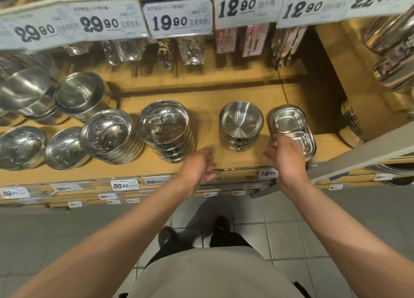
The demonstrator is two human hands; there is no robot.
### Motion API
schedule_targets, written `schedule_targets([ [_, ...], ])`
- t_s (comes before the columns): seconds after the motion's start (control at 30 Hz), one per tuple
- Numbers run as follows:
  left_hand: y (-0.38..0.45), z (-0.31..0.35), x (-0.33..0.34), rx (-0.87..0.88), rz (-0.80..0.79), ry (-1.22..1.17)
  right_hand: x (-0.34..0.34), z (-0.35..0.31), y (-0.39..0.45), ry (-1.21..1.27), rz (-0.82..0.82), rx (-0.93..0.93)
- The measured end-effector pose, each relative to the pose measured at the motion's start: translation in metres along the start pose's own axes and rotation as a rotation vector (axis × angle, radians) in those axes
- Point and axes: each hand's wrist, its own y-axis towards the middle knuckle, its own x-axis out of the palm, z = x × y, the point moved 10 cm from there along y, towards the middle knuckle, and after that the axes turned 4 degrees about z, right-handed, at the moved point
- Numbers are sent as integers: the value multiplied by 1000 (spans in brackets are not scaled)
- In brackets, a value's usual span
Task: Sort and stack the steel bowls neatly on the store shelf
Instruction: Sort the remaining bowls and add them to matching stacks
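Several stacks of steel bowls stand on the wooden shelf. A small matte bowl stack sits in the middle right, with a stack of two-compartment steel trays beside it. A tall shiny bowl stack stands left of the middle, and a leaning stack further left. My left hand hovers at the shelf's front edge, fingers relaxed, holding nothing. My right hand hangs in front of the tray stack, fingers loosely spread, and covers the stack's near edge. Whether it touches the trays is unclear.
More bowls fill the shelf's far left. Packaged spoons and utensils hang at the back under large price tags. Steel plates lean on the right. A grey bar slants past my right hand. Tiled floor lies below.
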Motion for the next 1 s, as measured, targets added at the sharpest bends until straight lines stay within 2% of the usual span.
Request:
schedule_targets([
  [0.13, -20, -9, -49, -7, 11, 52, 15, 23, -27, -23, -47, 79],
  [0.27, -46, -3, -125, 30, 79, 15, 49, 28, -59, -56, -197, 64],
  [0.47, -105, -9, -275, 99, 291, -142, 109, 31, -127, -47, -316, 69],
  [0.67, -155, -40, -401, 114, 482, -280, 169, 43, -187, 24, -350, 74],
  [0.8, -177, -55, -446, 149, 531, -345, 199, 50, -220, 69, -374, 104],
  [1.0, -180, -48, -463, 187, 500, -368, 235, 48, -242, 0, -428, 78],
])
